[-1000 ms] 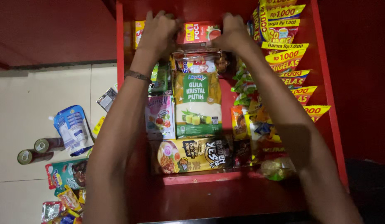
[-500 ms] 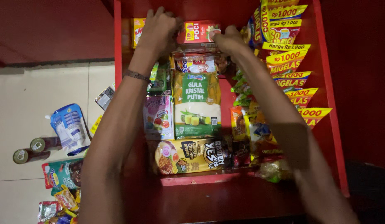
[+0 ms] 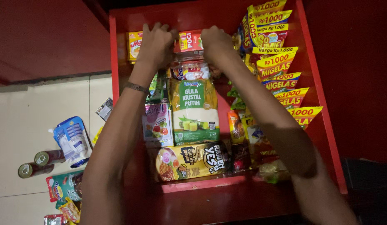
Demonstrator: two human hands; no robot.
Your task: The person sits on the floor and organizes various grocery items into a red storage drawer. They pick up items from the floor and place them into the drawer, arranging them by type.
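Two hands grip one small red box at the far end of a red shelf tray: the left hand is curled over its left end, the right hand closed on its right end, so the box sits pinched between them. Just left of the left hand stands a yellow box. Right below the hands lies a clear snack bag, then a green and white sugar bag. Right of the right hand hangs a row of yellow sachets. Beneath the left forearm, on the pale floor, lie two cans and a blue pouch
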